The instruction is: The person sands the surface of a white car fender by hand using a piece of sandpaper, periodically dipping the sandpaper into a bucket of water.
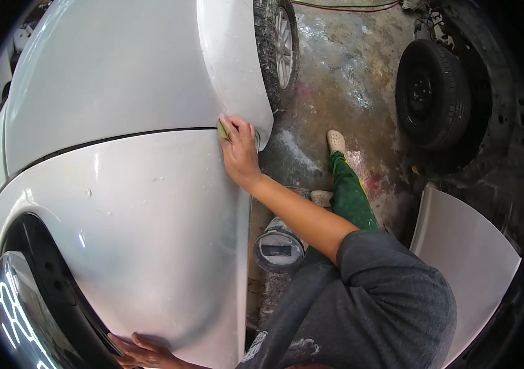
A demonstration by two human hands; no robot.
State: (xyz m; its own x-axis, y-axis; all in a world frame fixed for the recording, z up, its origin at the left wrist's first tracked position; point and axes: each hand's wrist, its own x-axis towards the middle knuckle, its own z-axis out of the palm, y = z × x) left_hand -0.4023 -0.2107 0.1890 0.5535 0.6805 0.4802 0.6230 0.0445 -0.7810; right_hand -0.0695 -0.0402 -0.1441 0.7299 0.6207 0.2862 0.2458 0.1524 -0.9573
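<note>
A small yellow-green sanding pad [223, 130] is pressed flat under the right hand [239, 150] against the white car fender [151, 209], beside the panel seam. The left hand [145, 350], fingers spread, is braced on the fender's lower edge.

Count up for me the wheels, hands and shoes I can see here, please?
Wheels: 2, one on the white car, one loose black wheel.
Hands: 2, the right hand pressing a small pad, the left hand.
Shoes: 2.
Total: 6.
</note>
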